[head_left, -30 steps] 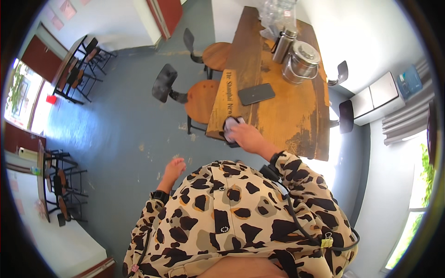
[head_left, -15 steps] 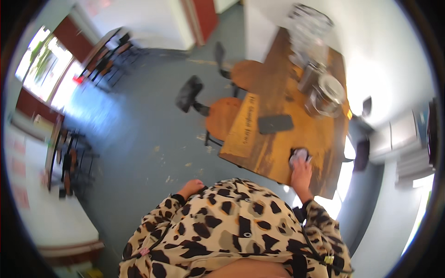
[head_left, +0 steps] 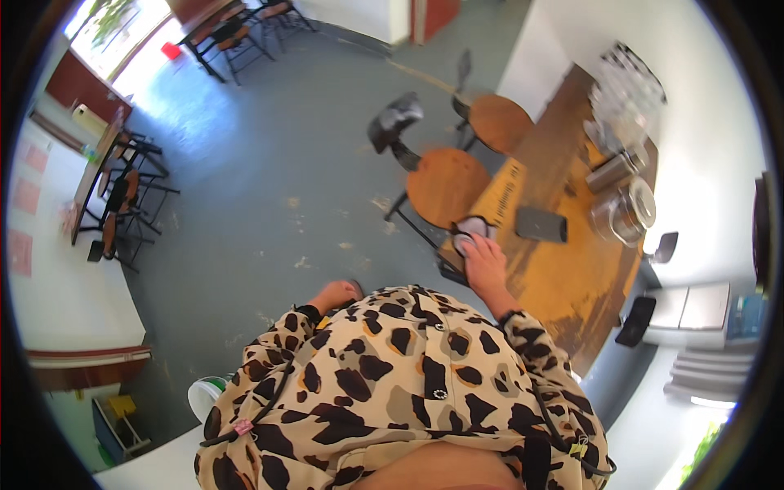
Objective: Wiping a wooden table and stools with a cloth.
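the cloth [head_left: 471,229] has been shifted: half a second ago it was pressed on the worktop [head_left: 563,287] on the right side of the phone [head_left: 541,224]; now it is held at the left near corner, close to the chair [head_left: 447,189]. a different patch is thus covered, it would seem. the cloth is grasped, bunched, under the right hand [head_left: 485,263]. the left hand [head_left: 336,295] is curled near the shirt [head_left: 408,359]; whether anything is gripped there cannot be told.

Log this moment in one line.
right hand: holding cloth at table edge | left hand: off table, grip unclear | phone: flat on table | metal pot: on table, right of phone
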`<state>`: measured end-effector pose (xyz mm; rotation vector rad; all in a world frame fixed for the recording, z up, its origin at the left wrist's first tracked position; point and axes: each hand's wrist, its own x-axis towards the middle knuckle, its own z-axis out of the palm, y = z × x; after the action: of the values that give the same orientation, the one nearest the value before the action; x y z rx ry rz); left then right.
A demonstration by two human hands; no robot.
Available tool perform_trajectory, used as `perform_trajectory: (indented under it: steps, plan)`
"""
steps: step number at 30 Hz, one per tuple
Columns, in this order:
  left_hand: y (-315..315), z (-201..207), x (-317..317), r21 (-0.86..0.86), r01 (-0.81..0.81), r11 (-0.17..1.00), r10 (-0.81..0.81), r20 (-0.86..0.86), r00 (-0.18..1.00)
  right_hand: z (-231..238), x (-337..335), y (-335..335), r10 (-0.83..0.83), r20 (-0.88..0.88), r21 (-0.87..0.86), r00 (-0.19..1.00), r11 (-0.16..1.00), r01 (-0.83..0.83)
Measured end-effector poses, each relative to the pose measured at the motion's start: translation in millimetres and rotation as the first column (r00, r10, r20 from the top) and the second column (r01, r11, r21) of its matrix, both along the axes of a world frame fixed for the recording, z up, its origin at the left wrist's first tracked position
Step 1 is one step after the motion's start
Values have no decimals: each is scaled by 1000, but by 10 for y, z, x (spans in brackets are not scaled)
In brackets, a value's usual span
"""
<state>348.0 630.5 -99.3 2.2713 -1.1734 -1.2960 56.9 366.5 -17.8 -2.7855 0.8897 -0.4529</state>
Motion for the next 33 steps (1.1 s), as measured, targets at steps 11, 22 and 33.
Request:
perform_trajectory:
  steps: [11, 22, 33]
  plan:
    - [1347, -367, 1353, -49, -238, 970, 243, 239, 940, 65, 179, 197, -215, -124, -22, 969, 977, 214]
    - [1532, -607, 1641, 159, -247, 956, 229, 121, 966, 107, 1135, 265, 48, -277, 272, 960, 962, 30]
    - [920, -325, 2877, -14, -403, 915, 399, 172, 901, -1628, 2113, -707, 400, -409, 793, 820, 601, 102]
